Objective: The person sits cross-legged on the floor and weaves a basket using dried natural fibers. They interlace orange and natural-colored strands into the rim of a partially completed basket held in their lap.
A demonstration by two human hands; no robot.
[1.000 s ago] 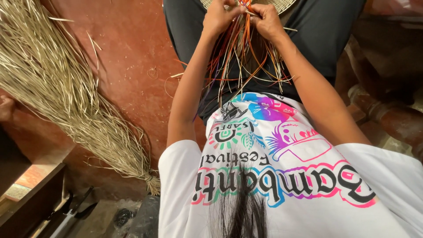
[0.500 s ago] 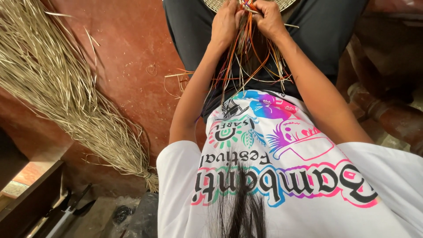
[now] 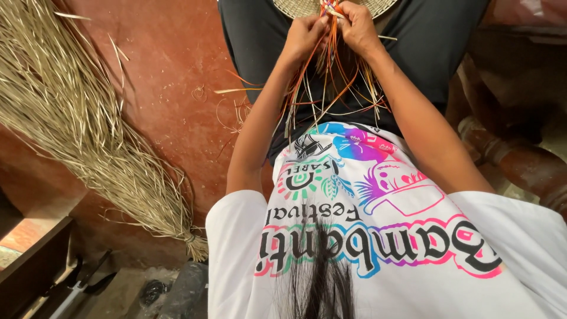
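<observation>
My left hand [image 3: 304, 36] and my right hand [image 3: 354, 26] are close together at the top of the view, both pinching thin coloured straw strands [image 3: 331, 88], orange, red and pale, that hang down over my lap. Just beyond the fingers lies the edge of a round woven straw piece [image 3: 295, 7], mostly cut off by the frame. The strands fan out loosely above my dark shorts and my white printed shirt.
A big tied bundle of dry pale straw [image 3: 77, 118] lies on the red floor [image 3: 177, 65] at the left. Loose straws are scattered beside my left knee. Dark wooden furniture [image 3: 35, 272] sits at the lower left, turned wooden legs [image 3: 508, 153] at the right.
Both hands have stayed on the strands, working them with small finger movements. The view has shifted slightly, so the hands sit a bit higher in the frame.
</observation>
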